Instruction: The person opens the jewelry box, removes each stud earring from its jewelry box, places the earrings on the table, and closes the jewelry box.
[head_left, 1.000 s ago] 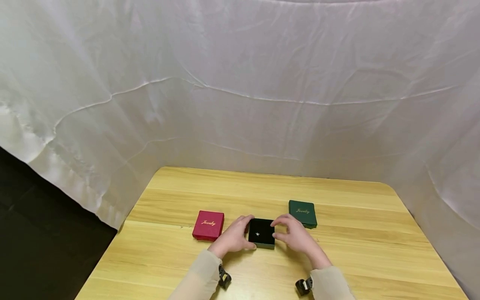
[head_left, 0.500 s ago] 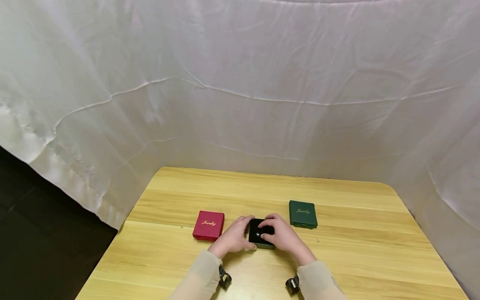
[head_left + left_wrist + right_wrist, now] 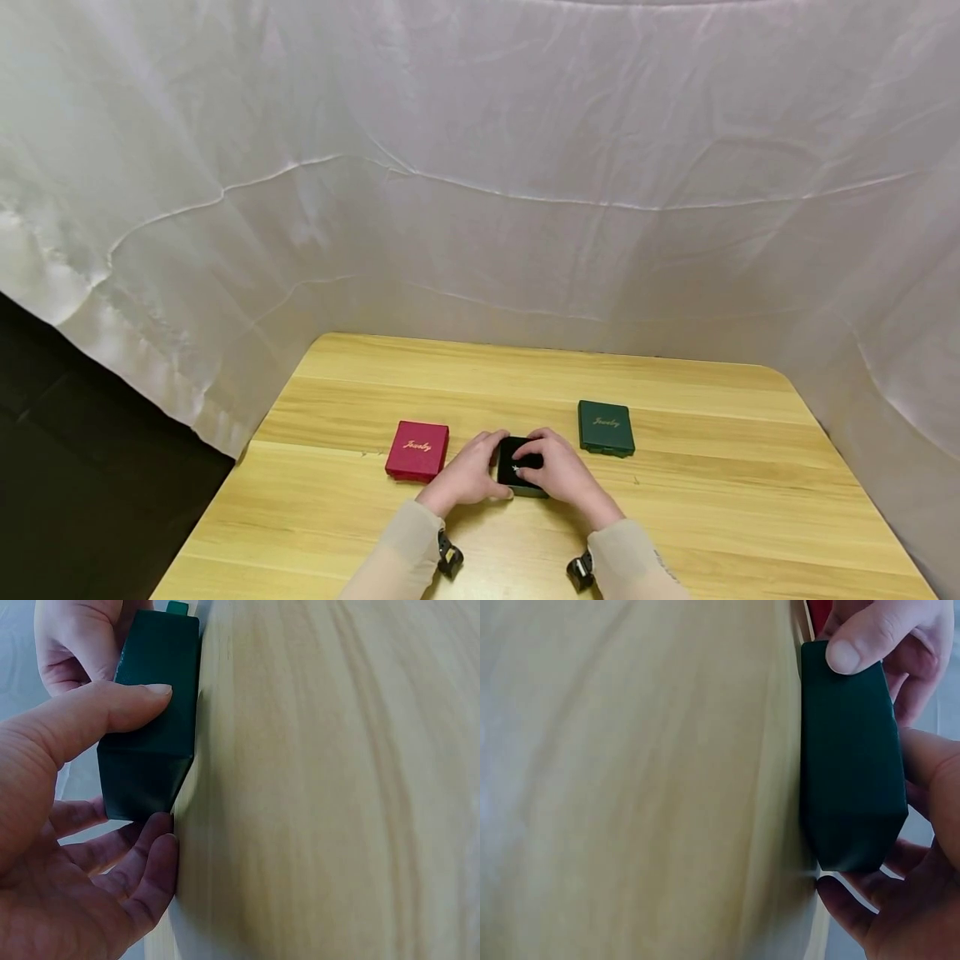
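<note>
A small dark green jewelry box base (image 3: 531, 492) with a black lining sits in front of me on the table. On the lining lies a tiny silver star-shaped piece (image 3: 515, 468). My left hand (image 3: 468, 473) grips the box from its left, thumb on the near wall and fingers round the side, as the left wrist view of the green box (image 3: 157, 652) shows. Over the lining reaches my right hand (image 3: 561, 473), thumb tip right at the star and index finger bent just beyond it, with a gap between them.
A green lid (image 3: 606, 427) marked "Jewelry" lies behind and to the right. To the left is a red jewelry box (image 3: 417, 450). Both are on the wooden table (image 3: 712, 500), which has a pale cloth curtain (image 3: 540, 250) round its back and sides.
My right hand has moved left from the box's right edge to over the lining, its thumb now at the star. My left hand and the boxes have stayed put.
</note>
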{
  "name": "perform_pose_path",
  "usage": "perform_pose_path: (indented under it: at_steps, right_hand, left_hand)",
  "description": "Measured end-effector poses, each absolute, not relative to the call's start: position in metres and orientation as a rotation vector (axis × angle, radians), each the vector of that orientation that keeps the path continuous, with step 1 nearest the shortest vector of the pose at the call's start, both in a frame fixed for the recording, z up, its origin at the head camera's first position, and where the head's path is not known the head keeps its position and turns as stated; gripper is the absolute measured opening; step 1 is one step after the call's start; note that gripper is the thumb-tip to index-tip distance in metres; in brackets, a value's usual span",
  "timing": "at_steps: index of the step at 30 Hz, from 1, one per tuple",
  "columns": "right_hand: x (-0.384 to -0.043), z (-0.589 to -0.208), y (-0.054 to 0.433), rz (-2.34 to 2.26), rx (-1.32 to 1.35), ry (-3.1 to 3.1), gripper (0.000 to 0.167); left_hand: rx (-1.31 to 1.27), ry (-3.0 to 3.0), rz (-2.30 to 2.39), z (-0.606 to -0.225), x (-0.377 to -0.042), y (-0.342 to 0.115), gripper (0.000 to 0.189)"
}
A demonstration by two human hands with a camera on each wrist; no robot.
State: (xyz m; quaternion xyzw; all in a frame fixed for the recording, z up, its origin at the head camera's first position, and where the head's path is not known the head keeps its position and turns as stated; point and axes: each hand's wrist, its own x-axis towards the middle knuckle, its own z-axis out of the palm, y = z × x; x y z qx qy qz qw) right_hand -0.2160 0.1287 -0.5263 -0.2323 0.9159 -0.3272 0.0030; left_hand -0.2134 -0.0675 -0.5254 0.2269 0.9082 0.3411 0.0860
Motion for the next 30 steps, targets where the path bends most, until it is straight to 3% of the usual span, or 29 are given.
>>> perform_pose_path:
  at_steps: [30]
  right_hand:
    - [-0.2167, -0.528, 0.1251, -1.012, -0.744, 2.9, 0.006]
  left_hand:
    - [0.657, 2.716, 1.006, -0.5252, -0.2126, -0.0662, 0.091]
